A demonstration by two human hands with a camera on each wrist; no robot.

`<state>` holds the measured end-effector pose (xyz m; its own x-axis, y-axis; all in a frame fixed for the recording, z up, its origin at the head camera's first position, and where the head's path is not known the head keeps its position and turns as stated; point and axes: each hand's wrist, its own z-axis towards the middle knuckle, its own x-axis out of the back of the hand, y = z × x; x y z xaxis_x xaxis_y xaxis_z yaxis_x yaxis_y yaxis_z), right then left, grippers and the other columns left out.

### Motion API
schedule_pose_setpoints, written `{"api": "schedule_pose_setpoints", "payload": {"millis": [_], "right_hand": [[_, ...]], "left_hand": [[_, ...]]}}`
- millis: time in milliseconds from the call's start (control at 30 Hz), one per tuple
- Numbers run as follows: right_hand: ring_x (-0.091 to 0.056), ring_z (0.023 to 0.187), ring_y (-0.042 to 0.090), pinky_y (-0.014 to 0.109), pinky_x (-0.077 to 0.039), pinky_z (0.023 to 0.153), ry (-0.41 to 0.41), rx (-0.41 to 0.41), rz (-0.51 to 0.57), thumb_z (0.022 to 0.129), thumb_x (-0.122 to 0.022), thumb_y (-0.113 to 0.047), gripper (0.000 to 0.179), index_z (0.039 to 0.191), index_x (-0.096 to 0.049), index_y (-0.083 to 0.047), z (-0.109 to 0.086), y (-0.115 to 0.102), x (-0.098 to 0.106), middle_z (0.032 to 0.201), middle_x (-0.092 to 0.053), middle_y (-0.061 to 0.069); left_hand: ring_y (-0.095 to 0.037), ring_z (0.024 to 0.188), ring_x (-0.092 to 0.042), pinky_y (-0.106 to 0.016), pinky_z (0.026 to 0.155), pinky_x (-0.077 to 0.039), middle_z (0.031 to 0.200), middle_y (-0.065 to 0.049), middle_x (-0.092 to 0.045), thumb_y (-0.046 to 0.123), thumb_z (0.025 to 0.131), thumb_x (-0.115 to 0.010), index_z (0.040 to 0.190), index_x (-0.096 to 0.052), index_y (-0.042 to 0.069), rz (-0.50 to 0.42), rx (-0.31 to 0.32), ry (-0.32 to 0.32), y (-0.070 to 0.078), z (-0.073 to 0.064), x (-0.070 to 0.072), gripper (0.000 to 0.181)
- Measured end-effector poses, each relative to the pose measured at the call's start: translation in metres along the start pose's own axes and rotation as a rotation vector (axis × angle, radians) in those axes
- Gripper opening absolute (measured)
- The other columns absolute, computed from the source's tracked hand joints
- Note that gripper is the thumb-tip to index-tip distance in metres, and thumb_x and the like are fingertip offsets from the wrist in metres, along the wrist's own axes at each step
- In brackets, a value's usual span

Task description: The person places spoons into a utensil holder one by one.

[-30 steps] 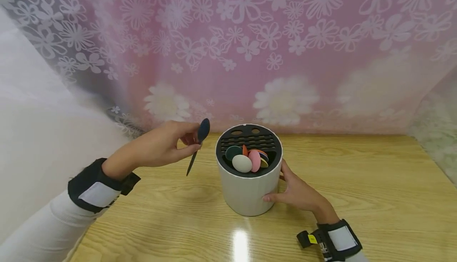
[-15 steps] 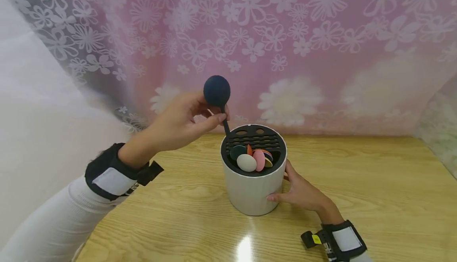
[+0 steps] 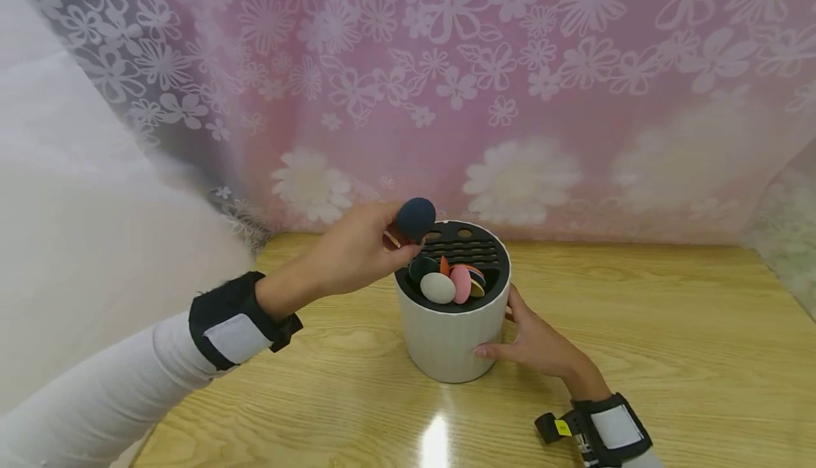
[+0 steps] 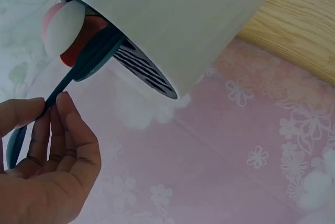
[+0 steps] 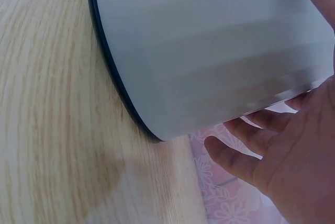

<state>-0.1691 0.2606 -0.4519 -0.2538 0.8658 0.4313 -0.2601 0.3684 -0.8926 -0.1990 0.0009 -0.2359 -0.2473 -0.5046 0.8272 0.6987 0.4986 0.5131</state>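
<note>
A white cylindrical utensil holder (image 3: pixel 449 344) with a black slotted top stands on the table. My left hand (image 3: pixel 357 248) pinches a dark blue spoon (image 3: pixel 416 219) by its handle, bowl end up, at the left of the holder's rim. In the left wrist view, the pinched handle runs toward the holder's mouth, overlapping a dark green spoon (image 4: pixel 99 51); whether its tip is inside cannot be seen. White (image 3: pixel 438 288), pink (image 3: pixel 461 284) and orange utensil heads (image 3: pixel 444 265) stick out of the open compartment. My right hand (image 3: pixel 542 340) holds the holder's right side, thumb in front.
The wooden table (image 3: pixel 669 340) extends to both sides of the holder. A pink flowered cloth (image 3: pixel 408 100) hangs behind it. The top's rear part has wavy slots (image 3: pixel 462 250) and round holes (image 3: pixel 465 233).
My left hand has carried the blue spoon rightward from beside the holder, raised it above the rim, then lowered it there. My right hand has stayed on the holder.
</note>
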Motion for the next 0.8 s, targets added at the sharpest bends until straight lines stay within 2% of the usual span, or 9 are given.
{"api": "schedule_pose_setpoints", "payload": {"millis": [100,167,267,333,367,467,633,800], "right_hand": [[-0.009,0.132,0.031,0.069,-0.022,0.097,0.002,-0.013,-0.002,0.068,-0.077,-0.029,0.114,0.14,0.01,-0.041,0.0,0.0,-0.001,0.152,0.003,0.004],[-0.009,0.132,0.031,0.069,-0.022,0.097,0.002,-0.014,-0.002,0.068,-0.077,-0.029,0.114,0.14,0.01,-0.041,-0.001,-0.001,-0.001,0.152,0.003,0.004],[-0.01,0.132,0.03,0.069,-0.022,0.097,0.002,-0.003,0.003,0.067,-0.078,-0.029,0.114,0.14,0.009,-0.041,-0.001,-0.002,-0.001,0.152,0.002,0.002],[-0.011,0.132,0.03,0.069,-0.023,0.097,0.002,0.006,0.007,0.067,-0.078,-0.029,0.114,0.141,0.009,-0.041,-0.001,-0.003,-0.001,0.152,0.002,0.001],[-0.011,0.132,0.03,0.069,-0.023,0.097,0.003,0.007,0.005,0.067,-0.078,-0.029,0.114,0.141,0.009,-0.041,-0.001,-0.003,-0.001,0.152,0.002,0.001],[-0.01,0.132,0.03,0.07,-0.022,0.097,0.002,0.01,0.002,0.068,-0.077,-0.028,0.113,0.141,0.009,-0.041,-0.002,-0.007,-0.002,0.152,0.003,0.002],[-0.01,0.132,0.033,0.071,-0.021,0.097,-0.01,0.02,0.032,0.07,-0.076,-0.025,0.111,0.141,0.008,-0.039,-0.004,-0.024,-0.001,0.152,0.003,0.008],[-0.01,0.131,0.032,0.07,-0.022,0.096,-0.019,0.035,0.038,0.072,-0.075,-0.024,0.107,0.142,0.005,-0.038,-0.007,-0.04,0.001,0.151,0.001,0.009]], "left_hand": [[-0.008,0.077,-0.058,-0.033,0.07,-0.054,0.09,-0.005,-0.063,0.012,0.08,-0.065,0.102,-0.059,0.008,-0.004,0.013,0.001,-0.002,-0.002,-0.001,0.023],[-0.01,0.087,-0.057,-0.036,0.077,-0.052,0.101,-0.005,-0.062,0.017,0.078,-0.067,0.115,-0.053,0.012,0.01,-0.003,-0.004,-0.003,-0.004,-0.001,0.039],[-0.013,0.115,-0.043,-0.045,0.093,-0.043,0.131,-0.007,-0.046,0.031,0.072,-0.073,0.139,-0.026,0.023,0.065,-0.049,0.002,-0.003,-0.006,0.001,0.082],[-0.014,0.127,-0.025,-0.05,0.1,-0.034,0.145,-0.005,-0.028,0.041,0.068,-0.075,0.144,-0.005,0.031,0.1,-0.076,0.011,-0.002,-0.007,0.003,0.104],[-0.014,0.13,-0.018,-0.052,0.102,-0.031,0.148,-0.004,-0.02,0.045,0.067,-0.074,0.143,0.002,0.033,0.11,-0.082,0.015,-0.003,-0.008,0.004,0.109],[-0.012,0.131,-0.012,-0.053,0.103,-0.027,0.151,0.0,-0.013,0.051,0.068,-0.07,0.143,0.002,0.034,0.093,-0.063,0.013,-0.002,-0.009,0.005,0.105],[-0.012,0.129,-0.02,-0.053,0.099,-0.033,0.149,-0.001,-0.019,0.053,0.072,-0.066,0.143,0.0,0.036,0.001,-0.015,-0.006,0.006,-0.009,0.003,0.098],[-0.009,0.129,-0.019,-0.052,0.099,-0.034,0.148,-0.001,-0.021,0.042,0.076,-0.066,0.143,-0.002,0.034,-0.084,-0.089,0.015,0.03,-0.014,0.0,0.093]]}}
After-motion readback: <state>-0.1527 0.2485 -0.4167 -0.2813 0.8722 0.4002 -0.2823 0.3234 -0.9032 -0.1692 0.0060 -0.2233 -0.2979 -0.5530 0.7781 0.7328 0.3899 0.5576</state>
